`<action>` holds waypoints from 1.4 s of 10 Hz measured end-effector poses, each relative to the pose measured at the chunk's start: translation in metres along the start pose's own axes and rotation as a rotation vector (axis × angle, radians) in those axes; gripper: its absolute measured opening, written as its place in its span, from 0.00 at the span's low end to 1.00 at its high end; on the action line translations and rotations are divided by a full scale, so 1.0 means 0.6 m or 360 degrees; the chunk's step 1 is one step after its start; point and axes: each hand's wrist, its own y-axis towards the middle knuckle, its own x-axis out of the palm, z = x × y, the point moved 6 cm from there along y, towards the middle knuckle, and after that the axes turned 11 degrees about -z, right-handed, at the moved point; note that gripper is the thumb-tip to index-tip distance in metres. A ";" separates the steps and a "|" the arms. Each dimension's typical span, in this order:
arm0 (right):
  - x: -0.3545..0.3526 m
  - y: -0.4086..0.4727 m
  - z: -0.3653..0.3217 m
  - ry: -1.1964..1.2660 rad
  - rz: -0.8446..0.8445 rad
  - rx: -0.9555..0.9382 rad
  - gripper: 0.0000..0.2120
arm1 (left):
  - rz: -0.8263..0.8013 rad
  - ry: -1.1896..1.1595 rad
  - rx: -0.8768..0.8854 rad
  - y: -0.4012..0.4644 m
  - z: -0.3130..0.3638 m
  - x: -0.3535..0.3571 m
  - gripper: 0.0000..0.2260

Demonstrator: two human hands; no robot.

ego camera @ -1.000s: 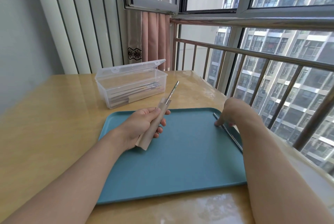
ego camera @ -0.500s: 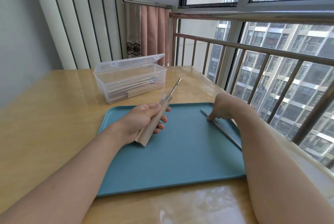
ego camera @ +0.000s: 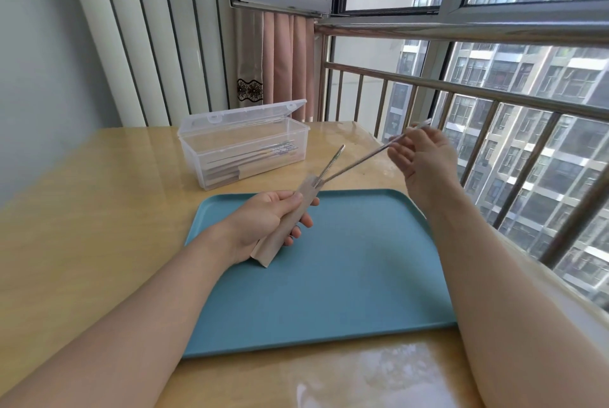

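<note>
My left hand [ego camera: 263,223] grips a brown paper sleeve [ego camera: 286,226] above the blue tray [ego camera: 329,292]. One metal chopstick [ego camera: 331,162] sticks out of the sleeve's top. My right hand [ego camera: 425,157] pinches a second metal chopstick [ego camera: 362,160] near its upper end, raised over the table's far right. That chopstick's lower tip sits at the mouth of the sleeve.
A clear plastic box [ego camera: 244,147] with its lid open holds several more sleeved chopsticks, behind the tray on the wooden table [ego camera: 82,210]. A metal railing [ego camera: 494,101] and window run along the right. A wall lies to the left.
My right hand picked the second chopstick up off the tray's right side and lifted it, bringing its tip to the sleeve held in my left hand.
</note>
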 end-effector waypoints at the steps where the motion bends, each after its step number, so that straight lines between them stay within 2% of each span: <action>1: -0.021 0.003 -0.014 0.0050 0.0137 -0.0121 0.09 | -0.0037 0.0033 -0.0012 -0.002 0.001 0.003 0.14; 4: -0.016 0.007 -0.017 -0.0104 0.0081 -0.0182 0.11 | -0.0162 0.0129 -0.0021 -0.005 0.003 0.010 0.14; 5: -0.012 0.010 -0.013 -0.0281 0.0010 -0.0152 0.12 | -0.0215 0.0179 -0.0039 -0.006 0.003 0.013 0.15; 7: -0.002 0.015 0.009 -0.0502 -0.0113 -0.0041 0.23 | -0.0297 0.0232 -0.0040 -0.008 0.001 0.014 0.14; 8: 0.010 0.011 0.019 -0.0623 -0.0210 0.0001 0.24 | -0.0262 0.0184 -0.0029 -0.007 0.003 0.011 0.15; 11: 0.044 -0.003 0.045 -0.0779 -0.0436 0.0186 0.17 | -0.0163 0.0071 -0.0015 -0.007 0.004 0.004 0.14; 14: 0.076 -0.028 0.062 -0.0962 -0.0644 0.0263 0.19 | -0.0075 -0.0013 0.0007 -0.002 0.003 -0.006 0.14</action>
